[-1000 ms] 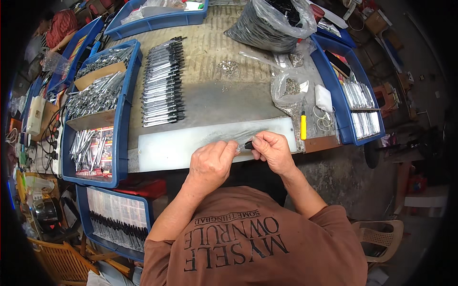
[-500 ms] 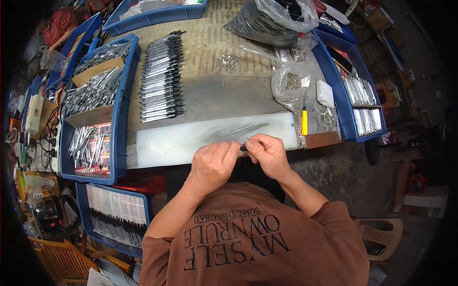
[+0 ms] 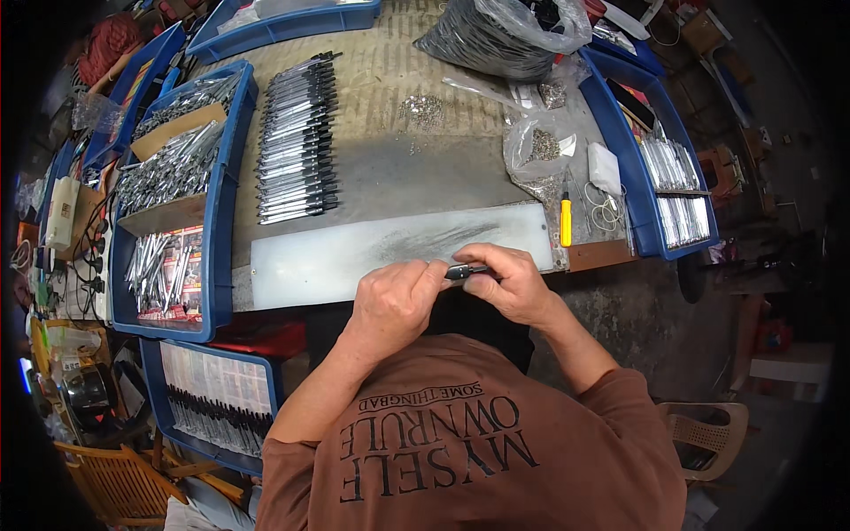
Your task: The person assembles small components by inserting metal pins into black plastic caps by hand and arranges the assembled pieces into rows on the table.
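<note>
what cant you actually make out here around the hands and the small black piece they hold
Head view only:
- Small black piece: mostly covered by the left hand and right hand; its full shape is hidden.
- Fingertips of both hands: curled inward, so the grip is unseen.
- Small metal bits on the bench: too small to identify.
- Dark bag: cut off by the top edge.

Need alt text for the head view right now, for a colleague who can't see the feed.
Both hands, left hand and right hand, pinch a small dark metal part together over a grey work mat at the bench's near edge. Behind it lies a row of black-handled pieces; blue bins of metal parts flank the bench, and a yellow-handled screwdriver lies to the right.
</note>
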